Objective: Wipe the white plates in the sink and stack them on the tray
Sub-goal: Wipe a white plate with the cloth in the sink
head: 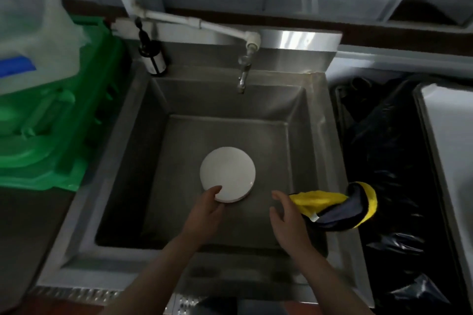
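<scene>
I see green plastic crates [51, 135] stacked left, clear lidded tub [33, 41] on top. Black bin liner [384, 161] right. White pipe [194, 23] along rear, steel splashback [294, 38], dim light.

No readable text

The bottle [153, 59] at the sink's [122, 151] back left corner carries a label too blurred to read.
</scene>
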Demonstrator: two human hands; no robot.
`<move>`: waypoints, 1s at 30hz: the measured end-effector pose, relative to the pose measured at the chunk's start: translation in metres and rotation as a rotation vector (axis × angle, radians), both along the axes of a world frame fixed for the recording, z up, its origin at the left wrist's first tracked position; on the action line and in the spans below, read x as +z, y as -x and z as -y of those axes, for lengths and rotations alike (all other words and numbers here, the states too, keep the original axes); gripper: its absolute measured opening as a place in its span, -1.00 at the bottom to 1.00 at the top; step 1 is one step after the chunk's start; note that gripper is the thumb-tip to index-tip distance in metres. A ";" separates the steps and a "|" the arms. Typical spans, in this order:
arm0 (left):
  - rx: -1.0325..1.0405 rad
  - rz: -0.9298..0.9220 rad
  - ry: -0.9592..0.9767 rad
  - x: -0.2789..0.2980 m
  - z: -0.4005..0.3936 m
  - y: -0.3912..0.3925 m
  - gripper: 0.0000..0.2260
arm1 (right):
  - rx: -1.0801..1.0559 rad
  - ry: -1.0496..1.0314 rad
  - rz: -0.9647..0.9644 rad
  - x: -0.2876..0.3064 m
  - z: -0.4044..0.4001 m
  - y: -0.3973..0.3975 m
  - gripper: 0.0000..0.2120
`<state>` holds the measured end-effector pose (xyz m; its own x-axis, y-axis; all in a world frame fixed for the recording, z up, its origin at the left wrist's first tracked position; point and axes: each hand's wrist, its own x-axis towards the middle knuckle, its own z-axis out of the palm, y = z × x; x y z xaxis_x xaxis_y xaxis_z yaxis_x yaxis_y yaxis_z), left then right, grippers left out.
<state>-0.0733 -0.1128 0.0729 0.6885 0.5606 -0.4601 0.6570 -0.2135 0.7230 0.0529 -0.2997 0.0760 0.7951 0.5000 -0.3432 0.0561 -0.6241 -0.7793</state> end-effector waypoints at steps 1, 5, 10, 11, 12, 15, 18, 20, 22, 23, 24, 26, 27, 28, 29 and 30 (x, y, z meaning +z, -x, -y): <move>0.015 -0.021 0.016 -0.005 -0.004 0.000 -0.56 | 0.017 0.017 -0.004 -0.006 -0.005 -0.004 -0.62; 0.035 -0.109 0.054 -0.029 -0.021 -0.009 -0.56 | 0.067 0.076 -0.069 -0.033 -0.030 -0.026 -0.60; 0.051 -0.173 0.051 -0.060 -0.042 -0.027 -0.57 | 0.096 0.161 -0.160 -0.069 -0.063 -0.050 -0.62; 0.070 -0.184 0.059 -0.066 -0.046 -0.031 -0.56 | 0.092 0.166 -0.182 -0.075 -0.069 -0.053 -0.63; 0.093 -0.203 0.069 -0.071 -0.051 -0.036 -0.56 | 0.087 0.173 -0.201 -0.081 -0.075 -0.058 -0.64; 0.137 -0.306 0.079 -0.090 -0.066 -0.046 -0.56 | 0.080 0.206 -0.228 -0.101 -0.088 -0.070 -0.65; 0.139 -0.397 0.051 -0.109 -0.079 -0.050 -0.64 | 0.028 0.223 -0.236 -0.123 -0.095 -0.078 -0.62; 0.133 -0.433 0.040 -0.118 -0.085 -0.049 -0.68 | -0.014 0.254 -0.240 -0.135 -0.099 -0.083 -0.60; 0.113 -0.450 0.022 -0.130 -0.092 -0.048 -0.73 | -0.028 0.301 -0.243 -0.147 -0.105 -0.088 -0.68; 0.099 -0.452 0.004 -0.135 -0.095 -0.046 -0.74 | -0.020 0.322 -0.235 -0.152 -0.106 -0.090 -0.72; 0.092 -0.453 -0.012 -0.141 -0.098 -0.046 -0.75 | -0.008 0.343 -0.222 -0.157 -0.108 -0.092 -0.76; 0.084 -0.447 -0.023 -0.150 -0.104 -0.046 -0.73 | 0.033 0.392 -0.189 -0.166 -0.111 -0.096 -0.77; 0.084 -0.442 -0.023 -0.152 -0.106 -0.047 -0.73 | 0.062 0.415 -0.178 -0.168 -0.112 -0.098 -0.76; 0.087 -0.438 -0.023 -0.156 -0.108 -0.049 -0.73 | 0.087 0.437 -0.172 -0.172 -0.114 -0.100 -0.75; 0.095 -0.431 -0.022 -0.158 -0.109 -0.050 -0.74 | 0.112 0.452 -0.168 -0.174 -0.116 -0.101 -0.73; 0.108 -0.422 -0.020 -0.161 -0.109 -0.051 -0.74 | 0.136 0.458 -0.162 -0.176 -0.118 -0.102 -0.72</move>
